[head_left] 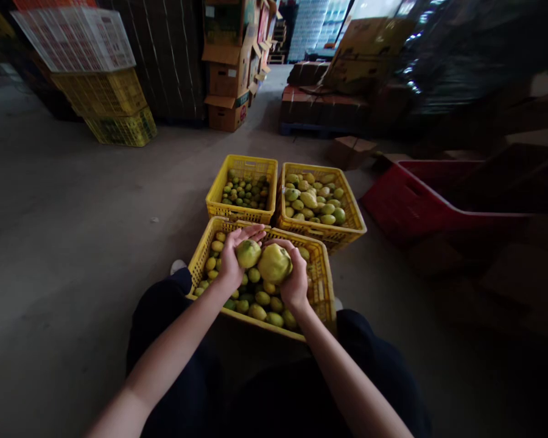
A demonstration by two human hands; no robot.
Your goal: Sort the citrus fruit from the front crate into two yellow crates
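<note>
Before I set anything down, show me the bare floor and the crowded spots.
Widest: the floor left of the near crate, reaching toward the stacked crates, a pale scrap on it. Narrower: the strip between the far crates and the carton stack. Crowded: the near crate, holding fruit beneath the left hand and right hand; also rightward, around the red crate.

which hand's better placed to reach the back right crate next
Probably the right hand: holding the larger fruit, it is nearer the back right crate; the left hand is farther left.
</note>
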